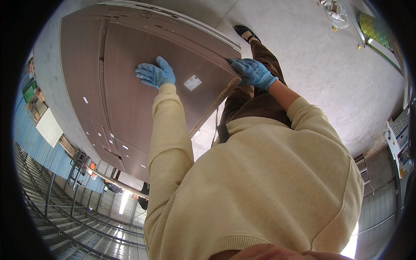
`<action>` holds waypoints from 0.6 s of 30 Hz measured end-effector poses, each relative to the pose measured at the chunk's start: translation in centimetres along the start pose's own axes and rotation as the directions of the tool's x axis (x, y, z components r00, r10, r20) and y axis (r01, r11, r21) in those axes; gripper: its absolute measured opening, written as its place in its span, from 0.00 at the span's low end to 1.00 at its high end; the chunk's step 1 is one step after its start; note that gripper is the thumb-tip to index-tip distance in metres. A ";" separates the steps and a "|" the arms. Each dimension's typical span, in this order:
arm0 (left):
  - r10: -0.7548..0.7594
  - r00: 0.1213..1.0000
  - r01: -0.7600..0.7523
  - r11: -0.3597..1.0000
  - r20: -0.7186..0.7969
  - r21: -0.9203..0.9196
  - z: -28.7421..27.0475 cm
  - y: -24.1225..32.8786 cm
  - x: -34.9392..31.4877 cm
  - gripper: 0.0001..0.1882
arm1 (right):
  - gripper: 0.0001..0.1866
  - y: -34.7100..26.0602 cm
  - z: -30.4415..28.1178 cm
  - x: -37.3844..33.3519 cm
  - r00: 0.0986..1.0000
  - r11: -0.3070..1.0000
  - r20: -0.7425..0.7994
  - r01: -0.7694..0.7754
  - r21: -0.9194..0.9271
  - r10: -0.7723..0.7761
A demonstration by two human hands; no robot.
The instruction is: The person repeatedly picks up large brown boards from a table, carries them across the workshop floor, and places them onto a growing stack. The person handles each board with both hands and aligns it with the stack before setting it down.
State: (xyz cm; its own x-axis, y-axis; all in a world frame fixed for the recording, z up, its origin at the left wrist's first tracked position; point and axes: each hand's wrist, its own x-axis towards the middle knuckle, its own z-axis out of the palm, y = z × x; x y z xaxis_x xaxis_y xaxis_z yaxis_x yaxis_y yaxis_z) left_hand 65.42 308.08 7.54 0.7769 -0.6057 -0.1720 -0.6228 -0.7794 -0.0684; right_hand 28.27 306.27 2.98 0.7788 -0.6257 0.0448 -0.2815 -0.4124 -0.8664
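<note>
A large brown wood-grain board [130, 108] lies in front of me on a stack of similar boards. My left hand [157, 74], in a blue glove, is over its face with the fingers stretched and the thumb apart. It holds nothing, and whether it touches the surface I cannot tell. At the board's right corner, my right hand [256, 74], gloved in blue as well, has its fingers bent over the edge; its thumb is hidden. Between the hands, a white printed label [192, 82] sticks to the board. Its near edge [214, 106] shows a raw, lighter core.
More brown boards [82, 73] with small white labels extend to the left. Pale strips [173, 17] run along the stack's far side. Grey concrete floor [320, 82] stretches to the right. A clear plastic bag [336, 15] and a yellow-green roll [372, 29] lie at the far right.
</note>
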 end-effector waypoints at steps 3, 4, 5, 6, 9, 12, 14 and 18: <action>0.007 1.000 -0.007 1.000 -0.004 -0.007 0.0 0.0 0.0 0.50 | 0.38 -0.3 -0.3 -0.9 0.989 0.989 0.040 -0.145 0.018 0.144; 0.008 1.000 -0.009 1.000 -0.006 -0.012 0.0 0.0 0.0 0.50 | 0.36 -0.3 -0.5 -1.1 0.988 0.989 0.023 -0.151 -0.003 0.151; 0.009 1.000 -0.010 1.000 -0.009 -0.013 0.1 -0.1 0.0 0.50 | 0.34 -0.4 -0.5 -1.4 0.988 0.987 0.006 -0.157 -0.024 0.157; 0.010 1.000 -0.011 1.000 -0.012 -0.014 0.1 -0.1 0.0 0.50 | 0.32 -0.4 -0.6 -1.6 0.985 0.984 -0.006 -0.172 -0.042 0.172; 0.017 1.000 -0.017 1.000 -0.022 -0.004 0.1 -0.1 -0.1 0.50 | 0.31 -0.5 -0.6 -2.1 0.981 0.981 -0.011 -0.194 -0.025 0.194; 0.017 0.999 -0.017 1.000 -0.027 0.001 0.1 0.0 -0.1 0.50 | 0.28 -0.7 -0.4 -2.4 0.971 0.971 0.008 -0.238 -0.002 0.238; 0.015 0.999 -0.015 1.000 -0.030 -0.001 0.1 0.1 -0.1 0.50 | 0.27 -0.9 -0.3 -2.6 0.967 0.967 -0.016 -0.254 0.013 0.254; 0.011 0.999 -0.011 1.000 -0.032 0.000 0.0 0.2 -0.1 0.50 | 0.24 -1.4 0.3 -3.2 0.939 0.937 -0.039 -0.339 0.084 0.343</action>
State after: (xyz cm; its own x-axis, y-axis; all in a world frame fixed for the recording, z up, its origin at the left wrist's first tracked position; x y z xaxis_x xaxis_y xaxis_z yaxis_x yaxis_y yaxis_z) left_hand 65.21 308.01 7.51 0.7726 -0.6190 -0.1411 -0.6312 -0.7728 -0.0661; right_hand 26.33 309.03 3.86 0.6127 -0.7543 -0.2357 -0.4805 -0.1188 -0.8689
